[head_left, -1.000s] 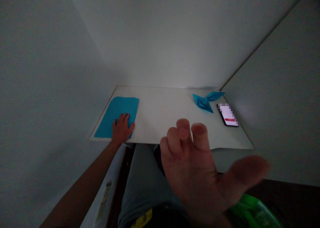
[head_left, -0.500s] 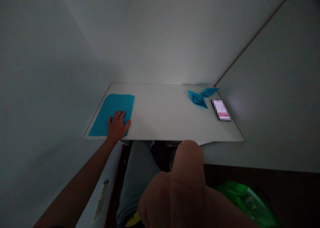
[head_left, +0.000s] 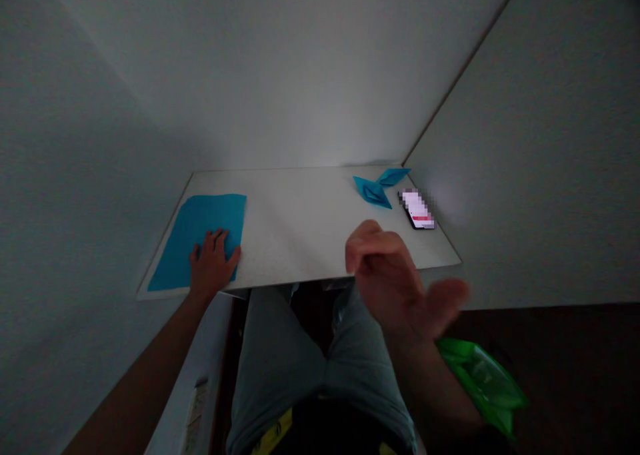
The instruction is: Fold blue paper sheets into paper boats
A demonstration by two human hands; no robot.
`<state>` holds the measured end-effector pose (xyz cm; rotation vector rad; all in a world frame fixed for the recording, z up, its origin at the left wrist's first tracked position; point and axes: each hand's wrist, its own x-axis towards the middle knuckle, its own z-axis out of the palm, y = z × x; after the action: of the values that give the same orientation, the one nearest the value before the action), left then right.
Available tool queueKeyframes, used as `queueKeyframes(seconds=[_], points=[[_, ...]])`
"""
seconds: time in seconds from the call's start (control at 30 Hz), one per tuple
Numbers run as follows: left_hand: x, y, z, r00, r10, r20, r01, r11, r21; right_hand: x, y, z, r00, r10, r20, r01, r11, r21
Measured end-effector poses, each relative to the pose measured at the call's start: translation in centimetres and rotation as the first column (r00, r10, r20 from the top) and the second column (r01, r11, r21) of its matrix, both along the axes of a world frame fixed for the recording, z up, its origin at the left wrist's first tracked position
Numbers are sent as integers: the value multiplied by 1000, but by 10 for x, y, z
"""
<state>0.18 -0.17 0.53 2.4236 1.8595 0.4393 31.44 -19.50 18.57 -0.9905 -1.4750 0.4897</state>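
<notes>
My left hand [head_left: 214, 263] lies flat, fingers spread, on a blue sheet of paper [head_left: 193, 232] at the left end of a small white table [head_left: 300, 228]. In the air over the table's front edge hovers my right hand [head_left: 400, 288], blurred by motion, fingers loosely curled and thumb out, with nothing in it. A folded blue paper shape [head_left: 376, 187] sits at the far right of the table. Beside it lies a phone [head_left: 418, 210] with a lit screen.
White walls close in the table on the left, back and right. My legs in grey trousers [head_left: 300, 368] are under the table's front edge. A green bag [head_left: 480, 382] lies on the dark floor at the right.
My right hand, close to the camera before, has dropped away and forward toward the table's front edge. The view has swung slightly right. The left hand stays on the blue sheet.
</notes>
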Motion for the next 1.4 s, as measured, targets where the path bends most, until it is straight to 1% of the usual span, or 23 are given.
queueKeyframes(seconds=[0.07,0.1,0.17,0.23,0.27,0.33,0.43,0.47,0.5,0.53,0.57,0.67,0.77,0.83,0.87,0.93,1.0,1.1,1.17,1.23,1.3,1.37,1.4], points=[[0,1,0,1000,-2,8,3,1000,-11,49,28,-25,984,-166,64,169,985,-32],[0,1,0,1000,-3,14,3,1000,-11,78,44,-41,949,-283,136,295,952,-76],[1,0,0,1000,-9,28,9,1000,8,135,76,-76,836,-481,265,528,836,-148],[3,-2,1,999,-15,51,12,998,54,184,104,-108,713,-571,407,683,696,-222],[4,-4,1,997,-20,68,15,997,80,203,115,-121,664,-575,478,732,631,-257],[6,-6,3,994,-35,102,22,991,129,227,131,-139,601,-546,584,791,513,-334],[6,-9,6,991,-64,118,43,984,175,240,142,-150,537,-467,703,842,340,-418],[5,-9,7,991,-71,113,49,982,185,241,144,-152,524,-443,727,851,306,-427],[4,-9,8,992,-74,105,54,981,188,240,144,-153,516,-430,741,856,295,-425],[4,-10,9,993,-76,96,57,981,186,238,143,-155,511,-432,743,858,310,-410],[4,-10,10,993,-76,85,60,982,177,234,142,-157,511,-447,734,856,346,-385],[16,-15,11,992,-88,88,75,988,134,208,136,-166,563,-505,654,806,509,-301],[51,-25,9,967,-158,201,144,986,87,162,129,-177,696,-472,541,682,670,-293],[81,-30,6,904,-243,352,223,970,97,130,125,-183,791,-407,457,576,748,-330],[95,-31,5,850,-290,440,269,957,111,116,123,-184,836,-360,414,511,786,-348],[117,-30,2,721,-349,599,352,929,117,96,120,-187,906,-265,331,385,840,-382],[129,-27,2,632,-328,702,408,911,59,86,119,-187,946,-197,258,293,861,-416],[134,-21,4,589,-273,761,468,883,-45,84,118,-187,971,-132,201,213,859,-465],[133,-19,7,596,-280,753,502,861,-77,85,119,-187,970,-93,223,187,872,-452],[130,-20,11,645,-308,699,491,868,-71,86,121,-187,962,-78,260,185,890,-417],[125,-22,15,764,-297,573,384,923,-35,86,122,-189,956,-84,282,199,891,-408],[114,-24,18,901,-199,385,213,977,7,86,123,-191,954,-90,285,210,881,-423],[106,-25,19,949,-129,288,130,991,16,86,123,-191,954,-89,285,211,878,-431]])
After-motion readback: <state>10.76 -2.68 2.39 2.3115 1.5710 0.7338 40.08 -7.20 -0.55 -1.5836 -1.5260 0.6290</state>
